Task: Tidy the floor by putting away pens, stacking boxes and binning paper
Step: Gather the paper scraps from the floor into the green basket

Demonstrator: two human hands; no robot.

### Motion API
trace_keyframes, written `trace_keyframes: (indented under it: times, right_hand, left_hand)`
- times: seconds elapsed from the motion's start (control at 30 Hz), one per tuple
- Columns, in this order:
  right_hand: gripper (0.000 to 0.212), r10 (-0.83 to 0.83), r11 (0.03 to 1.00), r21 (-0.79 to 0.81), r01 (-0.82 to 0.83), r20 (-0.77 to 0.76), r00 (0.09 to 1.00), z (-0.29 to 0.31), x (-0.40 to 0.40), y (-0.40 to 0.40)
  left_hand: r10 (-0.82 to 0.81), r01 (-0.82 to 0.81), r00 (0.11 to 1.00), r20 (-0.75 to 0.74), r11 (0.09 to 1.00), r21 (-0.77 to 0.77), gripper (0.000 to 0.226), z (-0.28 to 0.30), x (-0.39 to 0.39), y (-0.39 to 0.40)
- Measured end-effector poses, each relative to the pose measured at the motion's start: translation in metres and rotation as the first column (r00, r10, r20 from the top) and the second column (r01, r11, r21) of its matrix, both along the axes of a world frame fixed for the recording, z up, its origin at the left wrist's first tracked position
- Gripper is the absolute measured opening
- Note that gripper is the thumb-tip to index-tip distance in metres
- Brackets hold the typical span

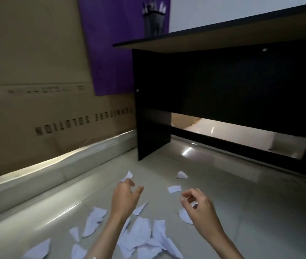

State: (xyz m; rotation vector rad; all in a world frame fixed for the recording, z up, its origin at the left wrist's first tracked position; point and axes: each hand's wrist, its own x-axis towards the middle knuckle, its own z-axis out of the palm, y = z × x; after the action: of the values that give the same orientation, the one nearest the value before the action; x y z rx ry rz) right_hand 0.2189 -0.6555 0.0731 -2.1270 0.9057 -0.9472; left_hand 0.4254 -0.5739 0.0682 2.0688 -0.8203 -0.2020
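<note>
- Left hand (125, 196): extended low over the floor, fingers curled; a torn paper scrap (128, 175) is seen right at the fingertips, apparently pinched, though the grip itself is blurred.
- Right hand (198, 204): held just above the floor, fingers loosely curled; a white fragment is glimpsed under the fingers, and whether it is gripped cannot be told.
- Curved paper piece (185, 215): laid on the floor directly beneath the right hand, partly hidden by it.
- Small rectangular scrap (174, 189): laid flat between the two hands, nearer the right one, touched by neither.
- Folded scrap (181, 174): laid beyond the rectangular one, toward the desk, apart from both hands.
- Torn paper heap (144, 238): scattered on the floor between and below the forearms, nearer the viewer than either hand; further pieces are spread to the left of the left forearm.
- Floor (223, 184): pale, glossy, with light reflections.
- Desk (223, 81): dark, stood beyond the hands at right.
- Pen holder (154, 21): dark, set on the desk's far left corner, pens stood inside it.
- Cardboard sheet (36, 90): leaned against the wall at left, printed lettering seen upside down.
- Purple panel (111, 43): seen behind the pen holder, overlapping the cardboard.
</note>
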Motion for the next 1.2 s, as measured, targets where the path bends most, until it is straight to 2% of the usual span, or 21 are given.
trace_keyframes:
  times: [0.17, 0.4, 0.53, 0.67, 0.8, 0.87, 1.03, 1.1, 1.13, 1.2]
  right_hand:
    - [0.004, 0.212, 0.976, -0.014, -0.216, -0.155, 0.965, -0.014, 0.055, 0.02]
    - [0.011, 0.492, 0.851, 0.015, -0.525, -0.374, 0.786, -0.015, 0.13, 0.041]
    - [0.011, 0.566, 0.772, 0.01, -0.636, -0.469, 0.679, -0.008, 0.171, 0.045]
    - [0.009, 0.596, 0.696, 0.027, -0.717, -0.578, 0.557, -0.005, 0.207, 0.051]
    - [0.014, 0.625, 0.652, 0.092, -0.753, -0.628, 0.464, -0.022, 0.238, 0.063]
    - [0.014, 0.637, 0.636, 0.106, -0.765, -0.631, 0.442, -0.04, 0.25, 0.069]
    - [0.012, 0.679, 0.643, 0.158, -0.75, -0.57, 0.462, -0.093, 0.269, 0.082]
    - [0.012, 0.684, 0.668, 0.189, -0.72, -0.538, 0.493, -0.112, 0.269, 0.085]
    - [0.013, 0.685, 0.675, 0.204, -0.709, -0.531, 0.499, -0.121, 0.268, 0.085]
    - [0.013, 0.689, 0.679, 0.231, -0.697, -0.529, 0.496, -0.135, 0.267, 0.085]
  left_hand:
    - [0.16, -0.171, 0.984, 0.083, 0.974, 0.15, 0.038, -0.022, 0.055, 0.069]
    - [0.344, -0.375, 0.927, 0.15, 0.854, 0.362, 0.037, -0.053, 0.114, 0.171]
    - [0.377, -0.404, 0.914, 0.149, 0.817, 0.41, 0.032, -0.074, 0.134, 0.205]
    - [0.345, -0.37, 0.928, 0.143, 0.802, 0.469, 0.025, -0.1, 0.145, 0.219]
    - [0.337, -0.36, 0.931, 0.141, 0.782, 0.509, 0.033, -0.128, 0.155, 0.22]
    - [0.337, -0.364, 0.93, 0.149, 0.782, 0.506, 0.034, -0.14, 0.159, 0.219]
    - [0.313, -0.345, 0.937, 0.151, 0.774, 0.531, 0.035, -0.165, 0.172, 0.216]
    - [0.308, -0.333, 0.941, 0.137, 0.784, 0.524, 0.01, -0.176, 0.174, 0.215]
    - [0.289, -0.324, 0.945, 0.152, 0.774, 0.543, 0.01, -0.182, 0.172, 0.214]
    - [0.258, -0.368, 0.927, 0.274, 0.77, 0.521, 0.029, -0.19, 0.171, 0.213]
